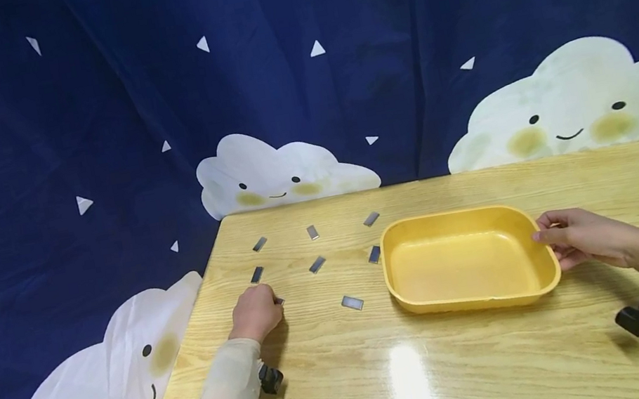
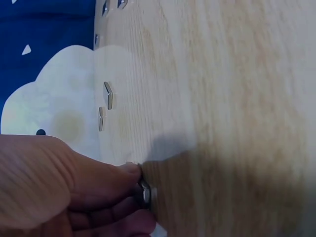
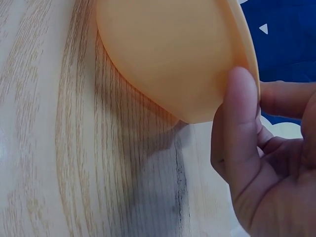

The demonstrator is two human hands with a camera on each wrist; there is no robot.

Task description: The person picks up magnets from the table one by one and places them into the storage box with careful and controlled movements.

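Observation:
My left hand [image 1: 255,313] is at the table's left side, thumb and fingers pinching a small flat rectangular metal piece [image 2: 145,191]. Only part of that piece shows, as the fingers cover the rest. Similar pieces lie loose beyond the hand, one just past the knuckles [image 1: 257,274] and another in the middle [image 1: 317,265]. On the right, my right hand [image 1: 586,238] grips the right rim of a yellow plastic tub [image 1: 478,300]. In the right wrist view the thumb [image 3: 242,103] lies over the tub's wall, with fingers on its other side.
More metal pieces lie near the back [image 1: 260,244], by the tub's left wall [image 1: 374,255] and in front [image 1: 352,303]. The wooden table [image 1: 326,384] ends at a dark blue curtain [image 1: 285,77] with printed clouds. The tub's inner floor is bare.

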